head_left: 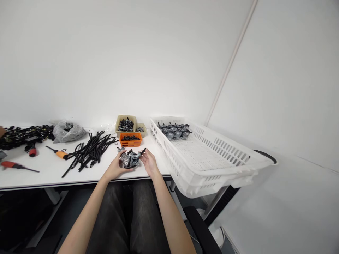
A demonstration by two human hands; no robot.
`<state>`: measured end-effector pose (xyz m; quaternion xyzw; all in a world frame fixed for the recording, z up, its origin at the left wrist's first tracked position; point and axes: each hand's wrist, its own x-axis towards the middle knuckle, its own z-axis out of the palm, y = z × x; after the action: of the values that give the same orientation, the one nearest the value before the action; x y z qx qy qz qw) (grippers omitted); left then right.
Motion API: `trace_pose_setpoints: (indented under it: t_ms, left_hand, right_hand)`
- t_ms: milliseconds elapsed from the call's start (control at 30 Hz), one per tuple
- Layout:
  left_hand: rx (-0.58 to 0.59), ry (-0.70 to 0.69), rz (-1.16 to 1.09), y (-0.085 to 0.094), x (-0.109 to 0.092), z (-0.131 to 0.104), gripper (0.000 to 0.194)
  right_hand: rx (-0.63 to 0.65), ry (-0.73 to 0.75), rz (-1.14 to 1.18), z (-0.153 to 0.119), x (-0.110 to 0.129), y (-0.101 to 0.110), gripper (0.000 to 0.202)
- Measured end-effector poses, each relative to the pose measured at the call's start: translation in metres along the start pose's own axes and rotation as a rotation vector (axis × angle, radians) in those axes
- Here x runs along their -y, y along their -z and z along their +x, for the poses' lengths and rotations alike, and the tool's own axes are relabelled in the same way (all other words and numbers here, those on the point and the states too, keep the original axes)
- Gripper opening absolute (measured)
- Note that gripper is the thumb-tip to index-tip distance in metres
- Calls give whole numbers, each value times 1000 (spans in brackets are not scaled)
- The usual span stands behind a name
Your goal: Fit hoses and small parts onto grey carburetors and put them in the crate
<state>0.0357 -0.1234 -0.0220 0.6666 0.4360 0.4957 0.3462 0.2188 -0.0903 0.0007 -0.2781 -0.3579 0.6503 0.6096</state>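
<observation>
A silver metal part with a round opening and black fittings point(134, 160), like a carburetor, is held over the table's front edge. My left hand point(116, 167) is wrapped round its left side. At its right side, my right hand point(149, 163) has its fingers closed on the black piece that sticks out at the upper right. Just behind lies a small grey metal piece point(121, 149). An orange basket point(130, 143) of black parts stands beyond the hands, with a beige bin point(117, 127) of black and metal parts behind it.
Black hoses point(92, 151) lie left of the hands, near an orange-handled screwdriver point(61, 154), a red-handled one point(10, 164) and a plastic bag point(69, 132). At right, a large white crate point(196, 169) holds several similar metal parts point(176, 131) at its far end.
</observation>
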Motion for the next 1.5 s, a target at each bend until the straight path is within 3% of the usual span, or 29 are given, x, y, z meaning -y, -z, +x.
trace_pose_setpoints:
  t_ms: [867, 1500]
  left_hand:
    - [-7, -32, 56, 0, 2, 1, 94]
    - [-1, -55, 94, 1, -4, -4, 92]
  right_hand:
    - [-104, 92, -126, 5, -6, -1, 41]
    - [-199, 203, -261, 8, -9, 2, 31]
